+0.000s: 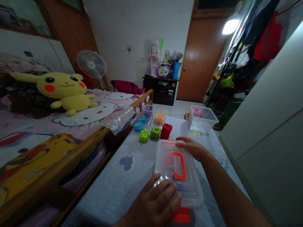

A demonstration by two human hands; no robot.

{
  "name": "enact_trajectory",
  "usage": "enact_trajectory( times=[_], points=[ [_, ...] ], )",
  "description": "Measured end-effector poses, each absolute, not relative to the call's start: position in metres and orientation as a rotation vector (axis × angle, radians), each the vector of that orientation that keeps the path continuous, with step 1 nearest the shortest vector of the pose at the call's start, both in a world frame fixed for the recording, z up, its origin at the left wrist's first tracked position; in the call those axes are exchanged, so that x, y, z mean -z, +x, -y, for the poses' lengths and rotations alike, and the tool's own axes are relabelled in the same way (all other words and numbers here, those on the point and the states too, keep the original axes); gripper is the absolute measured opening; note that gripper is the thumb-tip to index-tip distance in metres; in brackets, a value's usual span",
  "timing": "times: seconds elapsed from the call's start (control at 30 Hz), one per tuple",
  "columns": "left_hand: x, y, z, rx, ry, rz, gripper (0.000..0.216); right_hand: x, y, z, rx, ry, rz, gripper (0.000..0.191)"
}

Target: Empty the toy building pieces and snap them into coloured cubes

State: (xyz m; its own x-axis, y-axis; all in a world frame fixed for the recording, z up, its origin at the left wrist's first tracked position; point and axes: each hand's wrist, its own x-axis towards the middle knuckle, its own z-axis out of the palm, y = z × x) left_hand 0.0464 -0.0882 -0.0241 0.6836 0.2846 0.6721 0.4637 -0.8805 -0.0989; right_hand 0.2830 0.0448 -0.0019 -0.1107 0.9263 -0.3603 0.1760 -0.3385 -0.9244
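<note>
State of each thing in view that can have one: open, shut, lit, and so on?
Clear box at front: covered; whether latched, unclear
Orange handle: folded down
Large clear bin: open, pink item inside
Lamp: lit
Knobbed door: shut
Fan: running or not, unclear
Small container of orange pieces: covered or not, unclear

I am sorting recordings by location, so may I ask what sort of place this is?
It is most likely a bedroom in a home: there is a wooden-railed bed, a large yellow plush toy lying on it, and an electric fan beyond it.
</note>
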Motion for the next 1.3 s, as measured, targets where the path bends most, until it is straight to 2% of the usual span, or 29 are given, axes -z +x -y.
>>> enact_trajectory(
  times=[0.17, 0.33, 0.47, 0.67, 0.93, 1.3],
  points=[
    [0.025, 0.049, 0.088, 1.053, -2.626, 0.608, 0.025, 0.005, 0.284, -0.042, -1.677, -1.27, 1.193, 0.05],
    [0.021, 0.048, 0.087, 1.101, -2.65, 0.607, 0.038, 0.008, 0.286, -0.044, -1.682, -1.185, 1.239, 0.05],
    [0.025, 0.049, 0.086, 1.118, -2.679, 0.615, 0.04, 0.006, 0.286, -0.045, -1.668, -1.165, 1.294, 0.048],
    [0.05, 0.061, 0.084, 1.44, -2.525, 0.666, 0.042, 0.005, 0.288, -0.047, -1.629, -1.128, 1.404, 0.049],
    [0.053, 0.064, 0.086, 1.475, -2.525, 0.723, 0.034, 0.01, 0.292, -0.052, -1.638, -1.157, 1.415, 0.048],
    [0.033, 0.069, 0.092, 1.584, -2.662, 0.883, 0.02, 0.009, 0.29, -0.052, -1.661, -1.123, 1.422, 0.044]
  ],
)
